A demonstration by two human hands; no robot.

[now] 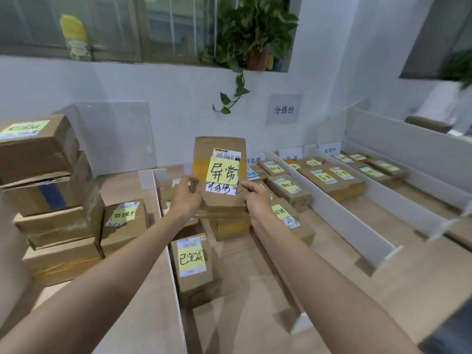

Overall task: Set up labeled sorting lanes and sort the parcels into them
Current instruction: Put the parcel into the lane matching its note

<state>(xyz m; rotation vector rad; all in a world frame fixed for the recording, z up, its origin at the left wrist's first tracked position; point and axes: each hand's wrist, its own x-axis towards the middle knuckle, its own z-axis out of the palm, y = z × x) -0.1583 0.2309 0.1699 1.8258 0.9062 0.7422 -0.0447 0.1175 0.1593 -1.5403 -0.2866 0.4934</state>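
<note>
Two bare hands, one item held. The left hand [185,196] curls its fingers round the left edge of a flat brown cardboard parcel [219,198]; the right hand [256,198] pinches its lower right edge.

Parcel: rectangular, upright, face toward the camera, raised above the nearest lane at mid-table. Its face carries a white printed shipping label with black scrawl, overlaid by a square yellow sticky note [223,170] handwritten 异常. A band of glossy tan tape crosses its left side.

Lanes: long white dividers [339,213], thin rigid boards standing on edge on the pale wood-grain table [255,284]. Small white cards stand at the far end, one reading 处理中 [330,150]. Small taped cartons [288,191] with yellow notes lie flat in rows between the boards.

Near lane: one carton [192,264] marked 已完成.

Left: a stack of larger crumpled boxes [48,200], tape-bound.

Wall: white, with a paper sign [284,109] reading 分拣台 and a leafy potted plant [255,34] on the sill.
</note>
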